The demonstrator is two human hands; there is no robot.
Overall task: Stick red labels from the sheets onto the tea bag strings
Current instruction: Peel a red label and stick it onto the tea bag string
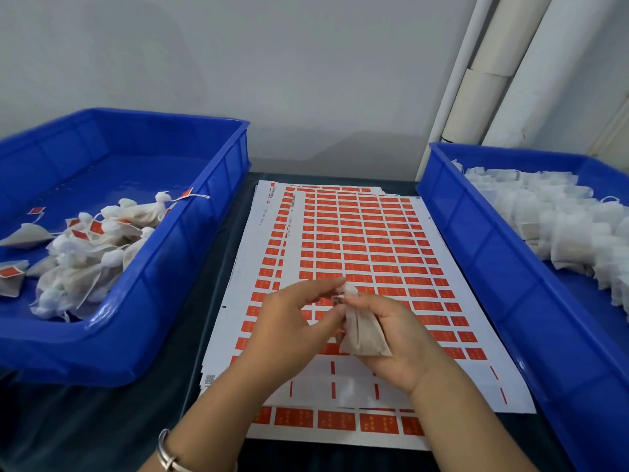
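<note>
The person holds one tea bag (pixel 363 335) in the right hand (pixel 396 342), with the fingers curled around its body so that the gathered top points up and away from the palm; this way the neck, where the string comes out, is free for the other hand. The left hand (pixel 289 321) is just beside it, and its thumb and forefinger are closed narrowly at the top of the bag, where a small piece of red shows. It is too small to tell if this is a label already folded on the string or only being brought to it. Both hands work directly above the top label sheet (pixel 357 247), which lies on a stack of sheets between two bins, so that a new red label is always near. The lowest rows of this sheet are already peeled, only thin red strips remain there, so it seems the labels are taken from the near edge first. The left blue bin (pixel 163 267) holds tea bags that carry red tags on their strings, probably the finished ones, and the right blue bin (pixel 483 240) holds a heap of flat white bags without tags. The labels have small yellow marks and the sheet margin has a barcode and a code square, but no writing can be read.
</note>
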